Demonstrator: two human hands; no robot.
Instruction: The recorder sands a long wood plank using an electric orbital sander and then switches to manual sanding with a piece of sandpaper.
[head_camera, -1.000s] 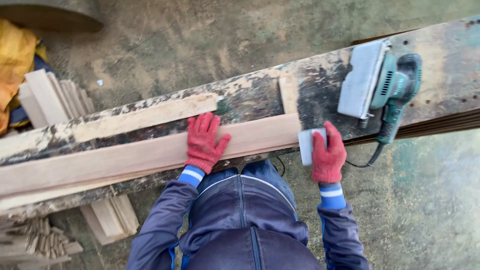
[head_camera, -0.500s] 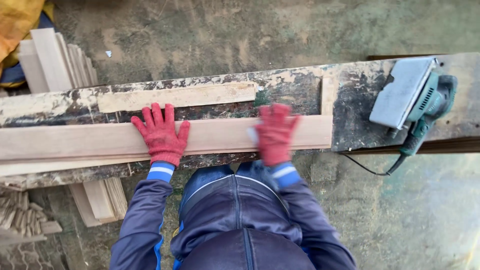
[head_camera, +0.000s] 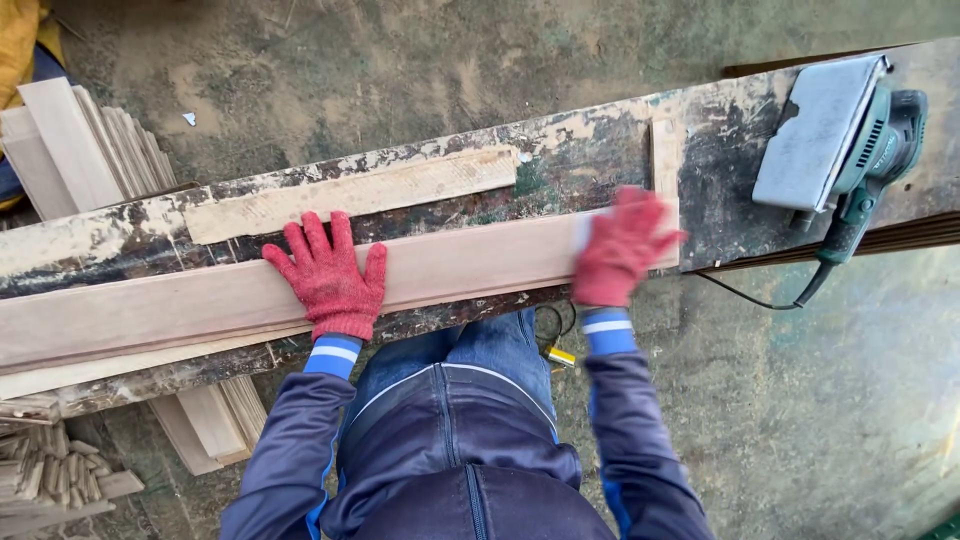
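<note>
A worker's left hand (head_camera: 328, 278), in a red glove, lies spread flat on a long pale board (head_camera: 200, 305) resting along a paint-stained table (head_camera: 600, 150). The right hand (head_camera: 620, 248), blurred, rests near the board's end; its grip cannot be told. A green sander (head_camera: 840, 140) sits just beside it.

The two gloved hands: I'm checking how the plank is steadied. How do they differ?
The left hand lies flat with fingers spread on the long plank, sharp in view. The right hand is motion-blurred at the plank's end, fingers together. Both wear red knit gloves with blue-and-white cuffs.
</note>
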